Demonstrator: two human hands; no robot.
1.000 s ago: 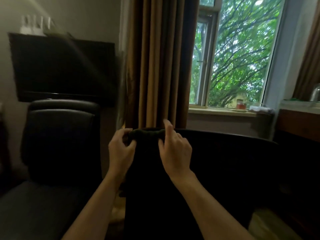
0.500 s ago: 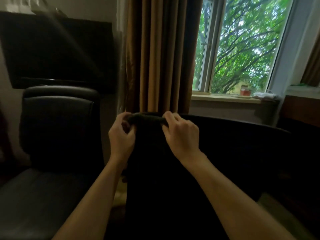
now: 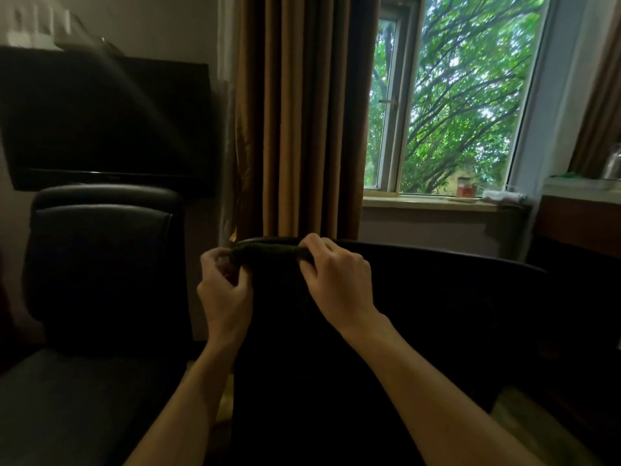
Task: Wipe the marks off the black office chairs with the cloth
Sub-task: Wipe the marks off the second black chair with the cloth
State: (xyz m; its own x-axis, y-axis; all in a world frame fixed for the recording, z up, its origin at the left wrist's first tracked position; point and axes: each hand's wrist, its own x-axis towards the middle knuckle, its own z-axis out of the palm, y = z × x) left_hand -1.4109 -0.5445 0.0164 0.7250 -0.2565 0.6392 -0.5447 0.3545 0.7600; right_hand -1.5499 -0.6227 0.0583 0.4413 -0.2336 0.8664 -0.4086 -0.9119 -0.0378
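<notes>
Both hands are busy with a dark cloth [image 3: 268,253], held up at the centre of view in front of the nearer black office chair [image 3: 453,314]. The left hand [image 3: 225,290] has its fingers curled in and pinches the cloth's left end; the right hand [image 3: 336,280] has its fingers bent over the top edge and grips the right end. Between them the top of the cloth shows as a rolled or folded band, and the rest appears to hang straight down toward 6 o'clock, though it is so dark that cloth and chair merge and I cannot tell where one stops.

My reading is that the task is at an early or in-between stage: the cloth is being folded or readied, not pressed to a surface. No marks can be made out on either chair in this light, so how much wiping is done cannot be judged. The 2nd black office chair [image 3: 100,270] stands at 9 o'clock, its padded back facing the camera, untouched by either hand. Both chairs likely remain to be gone over, or at least checked.

As for containers, a small reddish jar [image 3: 466,191] sits on the window sill [image 3: 420,203] at 2 o'clock, its contents too small to tell, with a pale crumpled object [image 3: 504,196] just beside it. A clear glass vessel [image 3: 613,163] stands at 3 o'clock, cut off by the frame edge; what it holds is not visible
</notes>
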